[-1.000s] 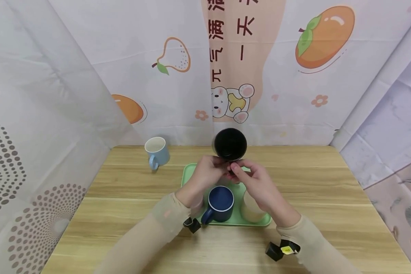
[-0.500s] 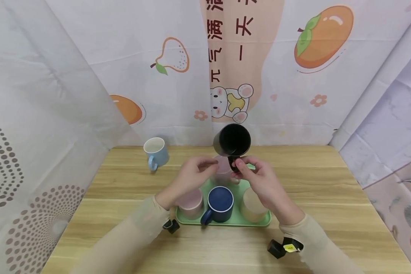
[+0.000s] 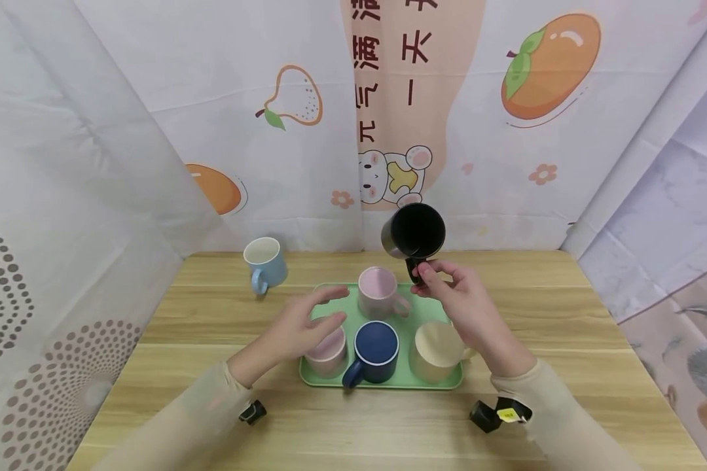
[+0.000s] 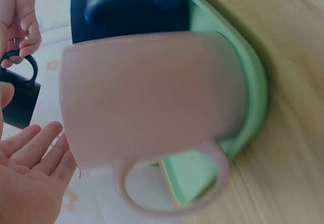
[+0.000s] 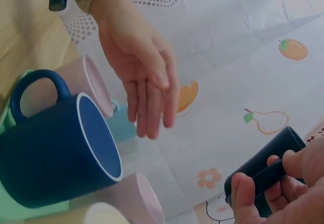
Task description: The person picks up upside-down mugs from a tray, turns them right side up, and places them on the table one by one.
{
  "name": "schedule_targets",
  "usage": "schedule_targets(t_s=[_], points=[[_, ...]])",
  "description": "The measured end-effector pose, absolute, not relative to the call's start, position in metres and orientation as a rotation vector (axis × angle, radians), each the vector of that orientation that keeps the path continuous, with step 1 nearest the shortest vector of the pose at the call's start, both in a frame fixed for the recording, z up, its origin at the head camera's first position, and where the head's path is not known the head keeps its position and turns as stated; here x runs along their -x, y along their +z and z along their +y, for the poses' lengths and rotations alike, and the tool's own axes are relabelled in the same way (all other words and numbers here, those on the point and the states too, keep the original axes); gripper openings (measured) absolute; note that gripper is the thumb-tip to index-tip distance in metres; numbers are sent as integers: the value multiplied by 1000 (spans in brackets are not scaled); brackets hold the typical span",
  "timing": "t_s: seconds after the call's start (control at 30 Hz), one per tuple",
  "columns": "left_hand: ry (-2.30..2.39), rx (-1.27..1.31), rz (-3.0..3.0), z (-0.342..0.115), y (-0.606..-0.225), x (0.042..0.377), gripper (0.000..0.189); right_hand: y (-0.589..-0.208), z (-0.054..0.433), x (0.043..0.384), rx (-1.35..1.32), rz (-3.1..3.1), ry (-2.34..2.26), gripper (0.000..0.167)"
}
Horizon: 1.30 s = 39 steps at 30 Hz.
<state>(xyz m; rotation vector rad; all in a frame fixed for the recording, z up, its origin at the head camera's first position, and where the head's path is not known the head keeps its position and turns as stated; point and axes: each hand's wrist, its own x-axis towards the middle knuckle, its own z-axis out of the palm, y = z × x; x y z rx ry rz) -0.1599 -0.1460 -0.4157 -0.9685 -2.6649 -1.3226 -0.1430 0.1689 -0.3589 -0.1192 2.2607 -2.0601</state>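
Observation:
My right hand (image 3: 468,304) pinches the handle of a black mug (image 3: 415,232), held in the air beyond the tray with its mouth tilted toward me. My left hand (image 3: 294,327) hovers over the left side of the green tray (image 3: 383,386), fingers spread and holding nothing. On the tray stand a navy mug (image 3: 377,353), a cream mug (image 3: 436,353) at the right, a pink mug (image 3: 379,294) at the back and another pink mug (image 3: 328,353) at the left, partly hidden by my left hand. In the left wrist view, that pink mug (image 4: 147,97) fills the middle.
A light blue mug (image 3: 267,261) stands on the wooden table (image 3: 212,327) at the back left, apart from the tray. Behind the table hangs a white printed cloth (image 3: 306,170). Another cloth (image 3: 683,196) borders the right side.
My left hand has let go of the black mug and drawn back to the left. The right hand has moved the mug slightly up and to the right. The back pink mug has come into view.

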Motion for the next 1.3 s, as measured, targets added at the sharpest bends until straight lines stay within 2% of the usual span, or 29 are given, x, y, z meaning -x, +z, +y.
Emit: schedule_targets(t_s=[0.6, 0.87, 1.3], points=[[-1315, 1060, -2801, -183, -434, 152, 73, -362, 195, 162, 36, 2327, -2038, 39], [-1142, 1174, -2745, -186, -443, 149, 72, -372, 222, 173, -5, 2356, -2060, 41], [-1280, 1136, -2757, -192, -453, 141, 70, -394, 261, 189, -193, 2435, -1947, 46]])
